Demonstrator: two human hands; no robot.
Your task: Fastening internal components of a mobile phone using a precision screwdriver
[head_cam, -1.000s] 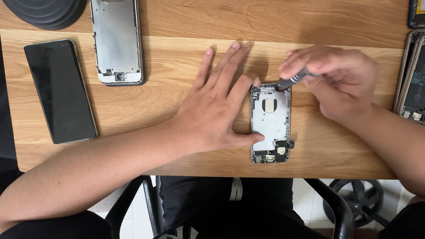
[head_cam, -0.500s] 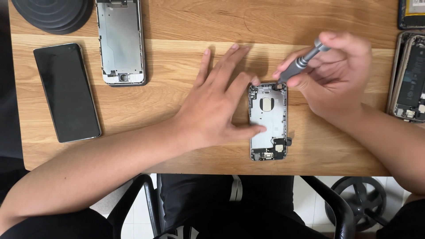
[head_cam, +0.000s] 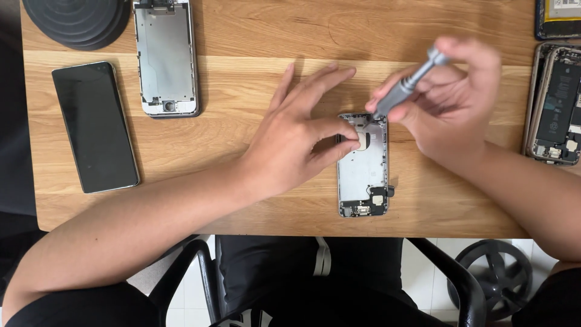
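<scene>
Wooden table (head_cam: 254, 36) bearing, left to right: dark round mat (head_cam: 72, 21) at far corner, black phone (head_cam: 95, 126) face up, stripped silver frame (head_cam: 165, 57), opened phones (head_cam: 554, 103) at right edge. Opened phone housing (head_cam: 363, 166) lying flat near front edge, centre right. Left hand (head_cam: 296, 145) open, fingers spread, thumb and forefinger pinching at housing's upper left. Right hand (head_cam: 451, 100) closed around grey screwdriver (head_cam: 404, 88), tip at housing's top edge. Advisable: hold driver square to screw, press lightly, brace housing against sliding.
</scene>
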